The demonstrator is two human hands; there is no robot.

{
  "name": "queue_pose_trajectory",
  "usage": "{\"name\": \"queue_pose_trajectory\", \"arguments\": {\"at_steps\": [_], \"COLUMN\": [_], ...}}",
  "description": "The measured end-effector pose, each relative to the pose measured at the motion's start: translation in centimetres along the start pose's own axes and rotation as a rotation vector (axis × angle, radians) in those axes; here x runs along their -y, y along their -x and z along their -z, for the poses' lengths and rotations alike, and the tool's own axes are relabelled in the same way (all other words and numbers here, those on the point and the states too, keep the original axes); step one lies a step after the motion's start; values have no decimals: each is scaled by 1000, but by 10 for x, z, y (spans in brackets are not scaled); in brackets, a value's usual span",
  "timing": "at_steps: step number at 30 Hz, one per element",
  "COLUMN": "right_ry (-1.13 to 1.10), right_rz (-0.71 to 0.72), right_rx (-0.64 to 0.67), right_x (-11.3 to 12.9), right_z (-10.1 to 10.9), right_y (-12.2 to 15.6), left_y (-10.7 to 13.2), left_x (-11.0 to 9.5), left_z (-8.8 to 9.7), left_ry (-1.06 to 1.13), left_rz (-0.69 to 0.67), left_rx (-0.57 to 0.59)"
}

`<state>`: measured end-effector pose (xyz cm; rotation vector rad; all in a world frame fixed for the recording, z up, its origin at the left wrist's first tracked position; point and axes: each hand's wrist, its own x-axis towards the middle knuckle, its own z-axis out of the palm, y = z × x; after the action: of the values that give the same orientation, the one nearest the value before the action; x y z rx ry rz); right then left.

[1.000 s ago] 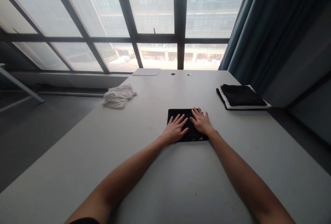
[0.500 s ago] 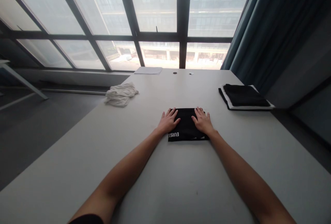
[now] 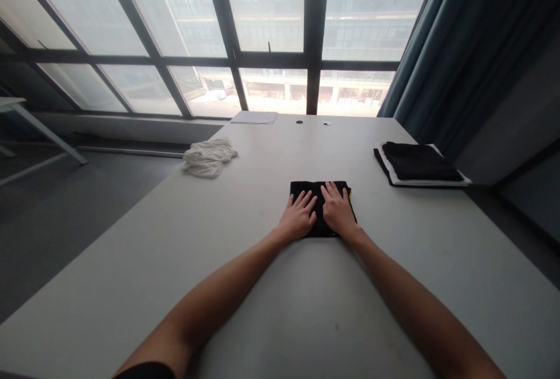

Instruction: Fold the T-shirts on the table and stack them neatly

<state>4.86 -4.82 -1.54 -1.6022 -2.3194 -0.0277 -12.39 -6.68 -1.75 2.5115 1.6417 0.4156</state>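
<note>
A small folded black garment [image 3: 308, 188] lies flat on the white table [image 3: 280, 285], a little beyond its middle. My left hand [image 3: 299, 216] rests palm-down on the garment's left half, fingers stretched out and slightly spread. My right hand [image 3: 336, 210] lies flat beside it on the right half, fingers also extended. The two hands sit close together and cover most of the cloth. Neither hand grips anything.
A crumpled white cloth [image 3: 209, 156] lies near the table's left edge. A stack of folded black and white garments [image 3: 416, 163] sits at the right edge. A sheet of paper [image 3: 254, 117] lies at the far edge below the windows. Dark curtains [image 3: 455, 46] hang at right.
My left hand slid rightward from the garment's left edge back onto the cloth, beside my right hand. The white lettering on the garment's near edge is now covered.
</note>
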Motion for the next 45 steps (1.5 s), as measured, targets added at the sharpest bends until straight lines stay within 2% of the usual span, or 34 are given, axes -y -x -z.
{"name": "queue_pose_trajectory", "arguments": {"at_steps": [3,8,15,19,21,25,28,33,36,39,42,45], "right_ry": [-10,-12,-66,-71,-69,-73,-50,-28,-49,-120,-327,-632], "right_rz": [-32,-109,-296,-386,-329,-63,-40,-118,-174,-277,-408,-593], "right_rx": [102,125,57,-44,-79,-74,13,117,105,37,-42,-9], "right_x": [-3,-31,-57,-57,-47,-18,-13,-35,-45,-51,-59,-64], "right_z": [-9,-12,-12,-1,5,6,-5,-15,-13,-5,9,25], "right_y": [1,-6,-13,-13,-12,-11,-10,-11,-12,-14,-18,-16], "left_y": [4,3,3,1,1,2,2,2,2,3,3,0], "left_x": [0,3,1,1,2,2,2,3,4,3,1,3], "left_z": [-7,-8,-6,-4,-4,-5,-5,-8,-9,-8,-5,1], "left_ry": [-23,-32,-22,-5,-5,-23,-30,-41,-41,-33,2,106], "left_rz": [3,3,15,28,30,20,14,12,16,20,21,48], "left_rx": [49,48,57,80,77,66,66,60,61,67,66,56]}}
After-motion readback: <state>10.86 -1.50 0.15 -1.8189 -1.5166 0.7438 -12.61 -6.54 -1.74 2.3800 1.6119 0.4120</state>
